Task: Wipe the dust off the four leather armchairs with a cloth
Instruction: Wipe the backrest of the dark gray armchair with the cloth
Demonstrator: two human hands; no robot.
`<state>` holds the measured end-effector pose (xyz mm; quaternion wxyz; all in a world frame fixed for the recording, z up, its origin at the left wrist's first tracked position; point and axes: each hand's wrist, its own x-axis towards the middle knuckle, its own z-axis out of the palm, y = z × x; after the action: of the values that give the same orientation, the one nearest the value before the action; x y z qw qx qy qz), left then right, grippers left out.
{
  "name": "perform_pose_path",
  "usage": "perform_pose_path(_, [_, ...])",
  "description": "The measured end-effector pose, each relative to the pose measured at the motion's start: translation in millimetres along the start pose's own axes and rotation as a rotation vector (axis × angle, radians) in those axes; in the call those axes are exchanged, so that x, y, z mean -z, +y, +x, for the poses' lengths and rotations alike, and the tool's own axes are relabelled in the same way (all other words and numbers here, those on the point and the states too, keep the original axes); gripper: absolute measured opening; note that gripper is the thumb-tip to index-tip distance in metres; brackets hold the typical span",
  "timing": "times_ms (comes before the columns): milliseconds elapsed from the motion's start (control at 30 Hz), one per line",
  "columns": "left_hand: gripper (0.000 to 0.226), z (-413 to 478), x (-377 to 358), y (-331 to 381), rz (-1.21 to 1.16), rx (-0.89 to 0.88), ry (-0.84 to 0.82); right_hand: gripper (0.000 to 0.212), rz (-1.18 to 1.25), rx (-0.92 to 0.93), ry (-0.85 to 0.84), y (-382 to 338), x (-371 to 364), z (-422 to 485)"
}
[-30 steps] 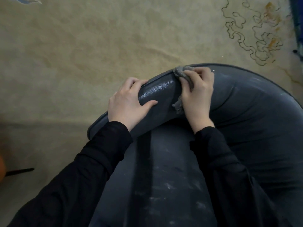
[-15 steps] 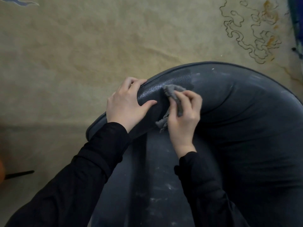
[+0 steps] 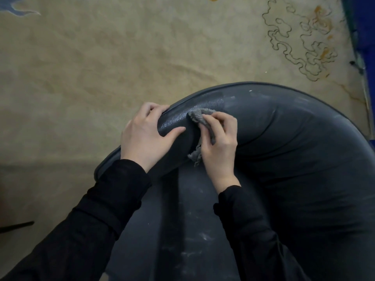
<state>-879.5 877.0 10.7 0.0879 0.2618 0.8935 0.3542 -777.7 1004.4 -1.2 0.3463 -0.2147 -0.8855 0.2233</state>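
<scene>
I see dark leather armchair (image 3: 284,151), dusty streaks right of my fingers. Right hand (image 3: 218,145) fingers curled, pinching frayed grey cloth (image 3: 199,118); left hand (image 3: 145,136) wrapped over backrest rim.

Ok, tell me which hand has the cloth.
The right hand: it pinches the grey cloth against the armchair, while the left hand only grips the bare leather beside it.

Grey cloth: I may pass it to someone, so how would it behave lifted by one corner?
Probably floppy: the grey cloth bunches under the right hand, a frayed end hanging below the palm. Likely light, as a loose grip alone keeps it crumpled. Its fuzzy surface would probably drag, not slip, on the armchair.
</scene>
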Motion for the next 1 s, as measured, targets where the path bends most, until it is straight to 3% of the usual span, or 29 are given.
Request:
perform_pose_path(300, [0.061, 39, -27, 40, 0.018, -0.164, -0.072, 0.015, -0.125, -0.191, 0.151, 39, 23, 44])
perform_pose_path(500, [0.064, 40, -38, 39, 0.115, -0.168, -0.009, 0.012, -0.105, 0.013, -0.035, 39, 20, 59])
perform_pose_path(700, [0.063, 40, -38, 38, 0.096, -0.156, 0.002, 0.015, -0.21, -0.166, 0.06, 62, 45, 74])
perform_pose_path(900, [0.064, 40, -38, 37, 0.093, -0.164, 0.005, 0.009, -0.125, 0.038, -0.104, 39, 16, 77])
perform_pose_path(1000, [0.064, 40, -39, 37, 0.094, -0.161, 0.01, 0.011, -0.145, 0.001, -0.081, 48, 24, 79])
